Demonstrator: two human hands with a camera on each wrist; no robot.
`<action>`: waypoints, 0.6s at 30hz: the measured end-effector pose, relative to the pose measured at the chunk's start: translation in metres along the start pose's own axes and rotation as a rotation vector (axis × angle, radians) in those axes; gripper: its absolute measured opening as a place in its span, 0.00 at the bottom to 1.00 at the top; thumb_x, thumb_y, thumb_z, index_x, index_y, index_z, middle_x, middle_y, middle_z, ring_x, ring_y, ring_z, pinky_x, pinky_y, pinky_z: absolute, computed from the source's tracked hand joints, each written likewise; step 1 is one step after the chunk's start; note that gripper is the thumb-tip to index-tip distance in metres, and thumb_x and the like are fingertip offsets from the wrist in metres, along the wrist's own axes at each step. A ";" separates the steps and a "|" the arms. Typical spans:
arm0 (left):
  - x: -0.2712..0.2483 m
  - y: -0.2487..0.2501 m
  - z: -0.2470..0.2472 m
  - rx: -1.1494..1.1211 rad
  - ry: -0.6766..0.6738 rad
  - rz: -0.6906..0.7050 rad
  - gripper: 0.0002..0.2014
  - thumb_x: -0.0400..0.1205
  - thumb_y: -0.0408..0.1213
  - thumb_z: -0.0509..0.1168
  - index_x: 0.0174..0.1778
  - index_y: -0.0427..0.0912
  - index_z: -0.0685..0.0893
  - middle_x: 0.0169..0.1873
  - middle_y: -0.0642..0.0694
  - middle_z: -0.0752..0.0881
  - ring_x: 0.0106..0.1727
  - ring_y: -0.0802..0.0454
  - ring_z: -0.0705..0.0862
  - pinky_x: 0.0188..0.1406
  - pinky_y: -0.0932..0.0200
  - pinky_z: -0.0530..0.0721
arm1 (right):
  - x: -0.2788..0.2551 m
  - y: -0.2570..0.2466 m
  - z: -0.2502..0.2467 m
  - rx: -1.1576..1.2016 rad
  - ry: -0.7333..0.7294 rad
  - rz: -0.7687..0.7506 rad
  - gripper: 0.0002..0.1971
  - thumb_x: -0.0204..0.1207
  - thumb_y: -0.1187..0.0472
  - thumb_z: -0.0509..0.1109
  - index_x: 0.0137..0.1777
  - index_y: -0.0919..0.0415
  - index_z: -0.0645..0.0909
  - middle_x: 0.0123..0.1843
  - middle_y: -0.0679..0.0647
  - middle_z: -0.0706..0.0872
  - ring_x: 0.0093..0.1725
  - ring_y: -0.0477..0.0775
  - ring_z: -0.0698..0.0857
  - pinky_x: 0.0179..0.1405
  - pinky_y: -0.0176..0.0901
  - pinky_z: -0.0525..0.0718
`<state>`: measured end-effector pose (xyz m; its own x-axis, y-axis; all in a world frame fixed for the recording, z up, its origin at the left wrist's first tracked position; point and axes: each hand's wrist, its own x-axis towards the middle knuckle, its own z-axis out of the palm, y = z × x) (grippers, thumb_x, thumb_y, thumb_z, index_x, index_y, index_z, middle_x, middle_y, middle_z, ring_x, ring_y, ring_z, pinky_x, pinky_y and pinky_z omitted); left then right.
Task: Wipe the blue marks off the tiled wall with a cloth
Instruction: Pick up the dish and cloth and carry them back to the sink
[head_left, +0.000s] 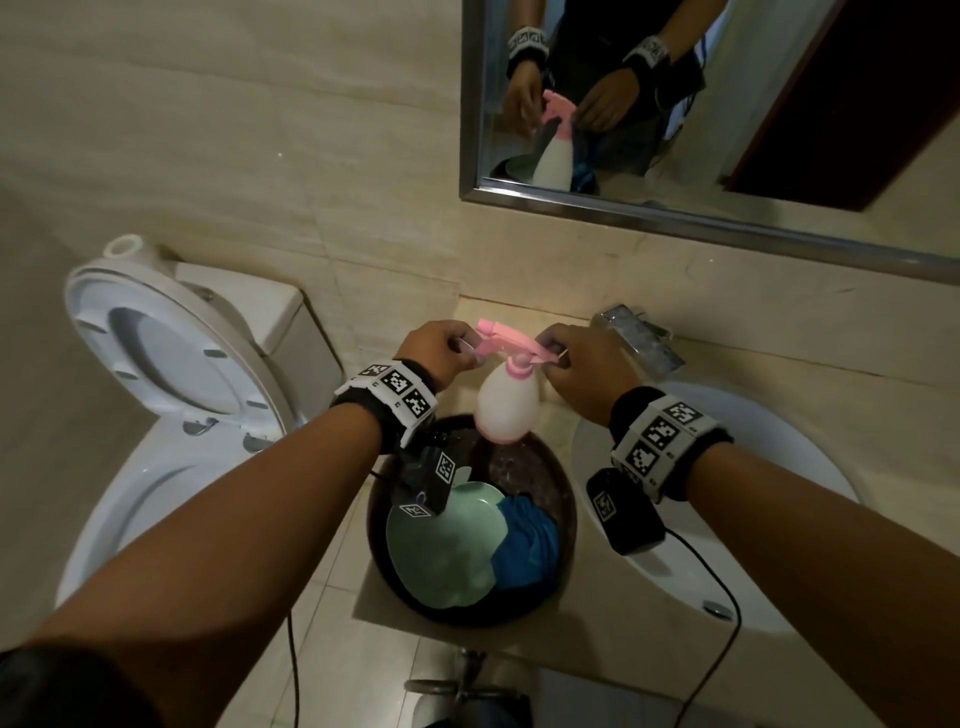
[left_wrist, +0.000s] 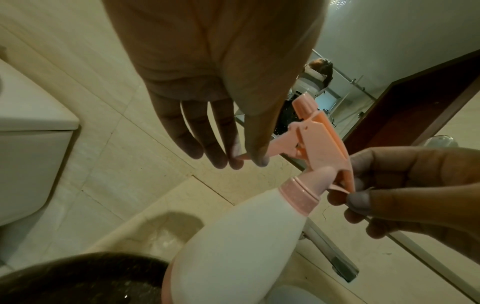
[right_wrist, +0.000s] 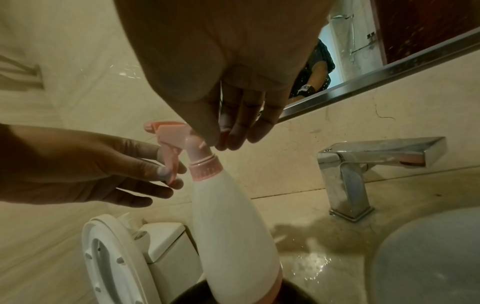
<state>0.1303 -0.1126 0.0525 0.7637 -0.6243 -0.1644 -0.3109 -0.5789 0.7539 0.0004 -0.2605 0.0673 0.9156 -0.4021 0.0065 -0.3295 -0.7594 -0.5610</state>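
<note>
A white spray bottle (head_left: 506, 405) with a pink spray head (head_left: 498, 343) stands tilted, its base at the far rim of a dark bowl (head_left: 563, 499). My left hand (head_left: 467, 348) pinches the trigger tip (left_wrist: 244, 157) between thumb and fingers. My right hand (head_left: 553, 353) pinches the rear of the spray head (right_wrist: 221, 131). A crumpled blue cloth (head_left: 524, 545) lies in the bowl beside a pale green plate (head_left: 441, 545). Dull dark strokes (right_wrist: 23, 76) show on the tiled wall (head_left: 260, 182) in the right wrist view; their colour is unclear.
A white toilet (head_left: 171, 364) with its lid raised stands at the left. A chrome faucet (head_left: 639, 338) and a white basin (head_left: 727, 519) are at the right on the beige counter (head_left: 597, 634). A framed mirror (head_left: 727, 104) hangs above. Cables trail from both wrists.
</note>
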 end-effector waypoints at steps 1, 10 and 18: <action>-0.003 -0.002 -0.001 0.004 -0.006 -0.001 0.06 0.76 0.35 0.74 0.47 0.45 0.85 0.41 0.47 0.83 0.44 0.53 0.79 0.38 0.66 0.73 | -0.003 -0.001 0.002 0.003 -0.006 -0.002 0.11 0.75 0.66 0.67 0.55 0.58 0.83 0.49 0.56 0.86 0.43 0.53 0.80 0.48 0.49 0.81; -0.027 -0.021 0.007 0.059 -0.060 -0.007 0.10 0.77 0.35 0.73 0.53 0.40 0.88 0.44 0.43 0.86 0.44 0.51 0.79 0.37 0.68 0.73 | -0.024 0.001 0.015 0.007 -0.068 -0.021 0.09 0.76 0.67 0.68 0.54 0.59 0.83 0.48 0.54 0.85 0.46 0.54 0.81 0.49 0.50 0.82; -0.040 -0.025 0.019 0.078 -0.085 -0.039 0.10 0.78 0.33 0.72 0.55 0.41 0.88 0.45 0.43 0.86 0.45 0.51 0.80 0.44 0.64 0.72 | -0.036 0.008 0.023 0.003 -0.103 0.013 0.10 0.74 0.70 0.68 0.52 0.59 0.84 0.48 0.55 0.87 0.47 0.57 0.83 0.51 0.52 0.82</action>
<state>0.0969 -0.0826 0.0281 0.7261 -0.6411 -0.2487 -0.3277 -0.6405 0.6945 -0.0299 -0.2400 0.0432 0.9302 -0.3570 -0.0856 -0.3408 -0.7530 -0.5628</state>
